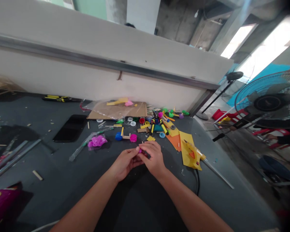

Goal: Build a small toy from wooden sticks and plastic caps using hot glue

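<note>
My left hand and my right hand meet above the dark table, fingertips pinched together on a small magenta piece. Fingers cover most of that piece, so its exact kind is hidden. Just beyond my hands sits a little assembly of sticks with a blue bottle cap at one end and a pink cap at the other. A yellow scrap lies close to my right fingers. To the left is a clear bag of magenta lumps.
Pliers, loose caps and yellow sheets crowd the back right. A yellow glue gun with a cord and a glue stick lie at right. A phone, cardboard and metal strips are also here. A fan stands beyond the table.
</note>
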`<move>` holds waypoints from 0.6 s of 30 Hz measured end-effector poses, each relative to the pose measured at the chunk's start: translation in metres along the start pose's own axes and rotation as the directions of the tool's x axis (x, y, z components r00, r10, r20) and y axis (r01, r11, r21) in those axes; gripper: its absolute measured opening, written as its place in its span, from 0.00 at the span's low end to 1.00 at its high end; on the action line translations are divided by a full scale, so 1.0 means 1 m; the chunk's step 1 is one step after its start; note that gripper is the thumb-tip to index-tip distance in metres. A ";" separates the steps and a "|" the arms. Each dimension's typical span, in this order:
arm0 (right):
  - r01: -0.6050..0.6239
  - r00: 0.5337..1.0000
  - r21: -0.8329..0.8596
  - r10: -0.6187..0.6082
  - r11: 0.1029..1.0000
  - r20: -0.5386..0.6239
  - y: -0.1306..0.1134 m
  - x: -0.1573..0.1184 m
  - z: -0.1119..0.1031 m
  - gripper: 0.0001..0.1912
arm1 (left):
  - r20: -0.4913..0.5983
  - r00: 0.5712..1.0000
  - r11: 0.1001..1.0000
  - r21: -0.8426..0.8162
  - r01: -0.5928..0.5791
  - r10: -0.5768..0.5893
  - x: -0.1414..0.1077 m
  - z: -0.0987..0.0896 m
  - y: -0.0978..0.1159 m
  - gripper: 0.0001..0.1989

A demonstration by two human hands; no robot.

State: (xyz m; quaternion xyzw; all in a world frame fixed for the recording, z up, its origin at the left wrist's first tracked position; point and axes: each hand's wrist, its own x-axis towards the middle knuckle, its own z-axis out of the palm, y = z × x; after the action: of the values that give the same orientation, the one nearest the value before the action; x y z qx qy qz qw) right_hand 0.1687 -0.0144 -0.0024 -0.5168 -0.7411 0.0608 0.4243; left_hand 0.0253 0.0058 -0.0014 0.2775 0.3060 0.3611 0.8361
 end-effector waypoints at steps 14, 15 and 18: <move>-0.073 0.997 0.227 0.073 0.971 0.008 0.002 0.002 0.002 0.10 | -0.026 1.000 1.000 0.001 0.005 -0.005 0.003 -0.002 -0.001 0.09; -0.067 0.998 0.231 0.066 0.971 0.012 0.002 0.002 0.002 0.10 | -0.026 1.000 1.000 0.000 0.001 -0.001 0.003 -0.002 -0.001 0.09; -0.073 0.997 0.226 0.075 0.971 0.000 0.002 0.002 0.002 0.08 | -0.021 1.000 1.000 -0.007 -0.015 0.015 0.003 -0.001 -0.002 0.11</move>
State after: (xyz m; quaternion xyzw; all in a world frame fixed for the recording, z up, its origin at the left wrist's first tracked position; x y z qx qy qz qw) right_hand 0.1688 -0.0108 -0.0036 -0.4929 -0.7076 0.1580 0.4810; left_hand 0.0269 0.0075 -0.0045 0.2728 0.3113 0.3712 0.8312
